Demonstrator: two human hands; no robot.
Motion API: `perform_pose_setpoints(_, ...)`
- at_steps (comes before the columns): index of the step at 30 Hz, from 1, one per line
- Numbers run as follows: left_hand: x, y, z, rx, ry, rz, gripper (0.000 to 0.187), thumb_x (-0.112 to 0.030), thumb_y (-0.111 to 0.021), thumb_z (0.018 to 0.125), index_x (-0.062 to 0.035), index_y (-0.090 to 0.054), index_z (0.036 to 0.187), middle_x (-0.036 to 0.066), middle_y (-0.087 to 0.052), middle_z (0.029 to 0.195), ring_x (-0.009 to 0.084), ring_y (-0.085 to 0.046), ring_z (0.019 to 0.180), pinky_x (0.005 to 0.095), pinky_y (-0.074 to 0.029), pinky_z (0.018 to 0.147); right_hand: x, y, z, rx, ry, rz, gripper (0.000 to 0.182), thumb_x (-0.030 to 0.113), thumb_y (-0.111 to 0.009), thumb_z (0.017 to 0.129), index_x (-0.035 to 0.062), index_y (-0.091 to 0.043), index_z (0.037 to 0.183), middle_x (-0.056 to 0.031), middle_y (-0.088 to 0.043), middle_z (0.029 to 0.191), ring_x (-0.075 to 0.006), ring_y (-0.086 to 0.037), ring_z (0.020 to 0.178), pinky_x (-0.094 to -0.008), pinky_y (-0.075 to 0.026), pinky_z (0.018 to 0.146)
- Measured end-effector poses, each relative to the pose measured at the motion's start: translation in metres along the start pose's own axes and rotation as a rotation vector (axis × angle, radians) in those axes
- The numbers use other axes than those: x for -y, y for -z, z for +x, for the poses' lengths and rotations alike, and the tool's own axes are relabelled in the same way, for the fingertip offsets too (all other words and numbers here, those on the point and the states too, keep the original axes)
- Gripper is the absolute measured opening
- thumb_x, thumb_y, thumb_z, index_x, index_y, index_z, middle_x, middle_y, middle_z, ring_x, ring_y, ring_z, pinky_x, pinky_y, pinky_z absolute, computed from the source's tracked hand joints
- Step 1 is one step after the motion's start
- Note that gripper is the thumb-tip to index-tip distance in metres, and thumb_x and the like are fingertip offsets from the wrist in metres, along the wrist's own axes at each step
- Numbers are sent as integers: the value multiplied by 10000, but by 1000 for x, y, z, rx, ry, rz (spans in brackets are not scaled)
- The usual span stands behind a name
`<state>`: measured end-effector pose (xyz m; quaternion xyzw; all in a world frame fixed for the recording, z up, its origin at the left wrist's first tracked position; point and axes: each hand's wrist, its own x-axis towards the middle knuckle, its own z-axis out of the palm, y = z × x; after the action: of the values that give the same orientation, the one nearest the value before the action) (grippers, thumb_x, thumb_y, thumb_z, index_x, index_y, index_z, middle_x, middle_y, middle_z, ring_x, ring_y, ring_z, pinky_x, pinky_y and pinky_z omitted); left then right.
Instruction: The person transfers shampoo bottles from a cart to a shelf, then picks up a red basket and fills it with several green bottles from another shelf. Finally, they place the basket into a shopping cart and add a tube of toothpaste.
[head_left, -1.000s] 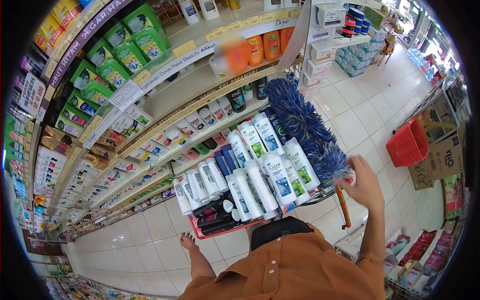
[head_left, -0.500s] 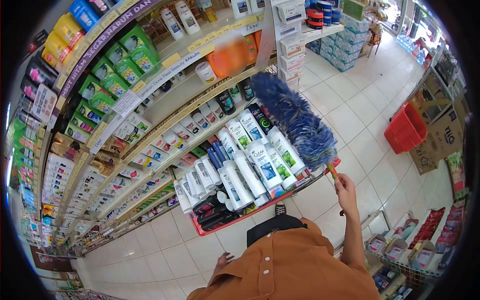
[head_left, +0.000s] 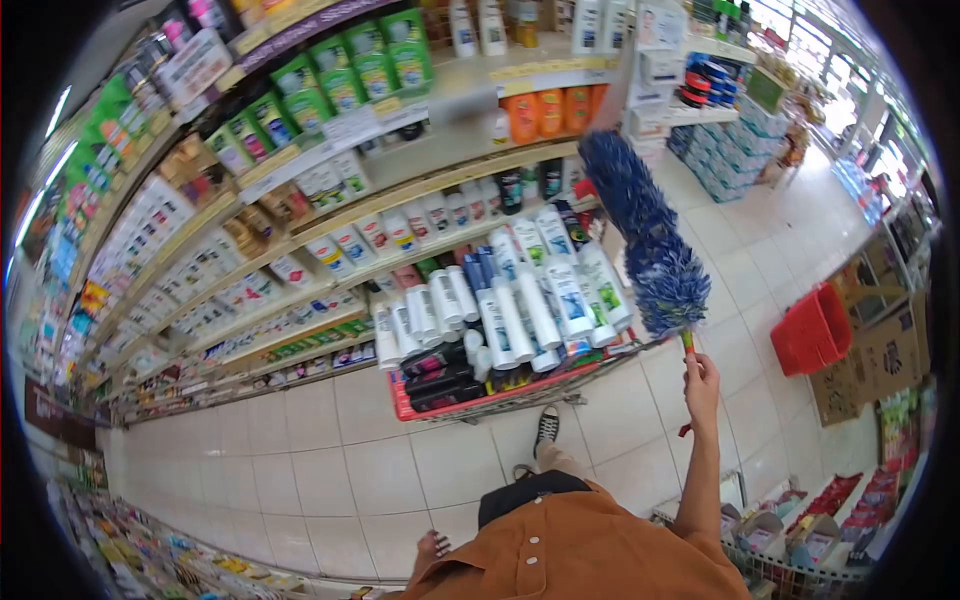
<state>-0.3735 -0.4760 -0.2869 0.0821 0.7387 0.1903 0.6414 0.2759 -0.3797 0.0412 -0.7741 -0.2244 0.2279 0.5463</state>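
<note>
My right hand is wrapped round the short handle of a fluffy blue duster, whose head points up and away beside the shelf end. Left of the duster, a cart with a red rim holds many white shampoo bottles lying tilted, with several black bottles at its near left corner. Low at the front, close to my body, my left hand hangs over the floor with its fingers apart, holding nothing.
Shelves of bottles and green packs run along the left and far side. On the right are a red basket and cardboard boxes. Stacked teal packs stand beyond the shelf end. Wire racks of packets are at lower right.
The view has shifted, showing more floor and the near left shelf. The duster has swung more upright, away from the cart's bottles. My right hand still grips it.
</note>
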Motion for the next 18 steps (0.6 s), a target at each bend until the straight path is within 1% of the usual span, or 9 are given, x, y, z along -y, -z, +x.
perform_pose_setpoints(1,30,8,16,78,-57,-18,503,-304,-461,934,31,-422,1307,212,-595,1166,376,-613,1021,486,-534,825,-11,-5,5,-9,35,-67,264,263,-538,964,6,-600,968,50,-443,597,-48,-370,523,-240,-274,475)
perform_pose_setpoints(5,46,10,-35,58,-117,180,513,-298,-425,958,63,-389,1322,236,-580,1173,405,-603,1043,498,-531,867,-5,-16,3,-8,150,-440,300,239,-566,928,-27,-597,1063,-123,-603,701,-213,-567,626,-355,-430,587)
perform_pose_setpoints(6,48,11,-45,30,-70,114,515,-301,-417,962,56,-382,1332,238,-576,1179,402,-603,1045,499,-531,861,-4,-19,5,-35,162,-488,305,222,-564,918,-26,-596,1093,-202,-636,787,-308,-626,712,-400,-470,659)
perform_pose_setpoints(8,54,18,-55,22,80,-129,513,-337,-408,963,9,-395,1341,211,-570,1204,368,-605,1040,480,-527,815,-10,-19,12,-22,217,-570,304,221,-566,915,-23,-602,1093,-218,-645,815,-337,-634,739,-417,-478,674)
perform_pose_setpoints(12,59,27,-76,-112,82,-205,485,-378,-434,943,-54,-442,1303,168,-607,1179,313,-624,953,445,-495,756,-3,-19,8,35,179,-661,318,218,-585,901,-16,-577,1115,-233,-642,885,-382,-626,817,-453,-478,727)
perform_pose_setpoints(13,62,27,-79,-118,74,-198,509,-363,-425,950,-19,-412,1325,207,-572,1207,341,-606,1000,467,-503,787,6,-21,5,40,151,-673,326,219,-590,898,-14,-570,1124,-233,-638,921,-386,-620,852,-454,-475,746)
perform_pose_setpoints(15,60,22,-82,-121,48,-181,559,-333,-406,964,51,-353,1367,287,-503,1263,398,-570,1093,510,-519,847,3,-25,5,-122,331,-711,324,212,-604,888,0,-562,1130,-226,-604,1012,-391,-581,945,-454,-456,799)
perform_pose_setpoints(16,67,23,-66,-146,116,-163,489,-388,-426,943,-60,-434,1307,162,-609,1177,317,-625,951,450,-502,766,3,-28,6,-205,418,-727,324,208,-611,884,7,-558,1132,-222,-587,1058,-394,-561,992,-454,-446,825)
perform_pose_setpoints(18,71,12,-66,-107,72,-160,483,-379,-437,936,-61,-444,1300,168,-611,1172,318,-625,949,451,-505,771,29,-36,4,-222,482,-664,315,191,-627,866,16,-560,1118,-205,-552,1104,-392,-517,1046,-453,-418,873)
